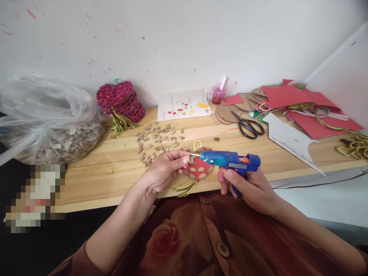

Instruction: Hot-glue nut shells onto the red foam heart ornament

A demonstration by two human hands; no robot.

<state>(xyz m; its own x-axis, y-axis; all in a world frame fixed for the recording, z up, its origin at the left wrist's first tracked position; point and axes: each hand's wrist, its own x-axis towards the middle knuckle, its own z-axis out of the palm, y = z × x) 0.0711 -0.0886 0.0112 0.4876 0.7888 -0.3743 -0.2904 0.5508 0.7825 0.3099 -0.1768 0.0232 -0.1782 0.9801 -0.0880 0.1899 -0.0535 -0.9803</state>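
Observation:
My right hand [255,189] is wrapped around the handle of a blue glue gun [230,160], whose nozzle points left. My left hand [168,166] pinches a small peanut shell [191,158] right at the nozzle tip; fingers partly hide the shell. Beneath both hands lies a red cut-out [194,173] with several peanut shells set on its face. It has a yellow cord loop [197,145] at the top and a green-yellow tassel [185,188] at the bottom. Loose peanut shells [158,137] are scattered on the wooden table [115,172], beyond my left hand.
A plastic bag of shells [71,142] stands at left, beside a stack of purple shell-covered pieces [119,99]. Behind are a paper with red stars [184,105] and a cup of pink paint [218,95]. Scissors [248,126], cardboard, red sheets [324,122] and cord lie right.

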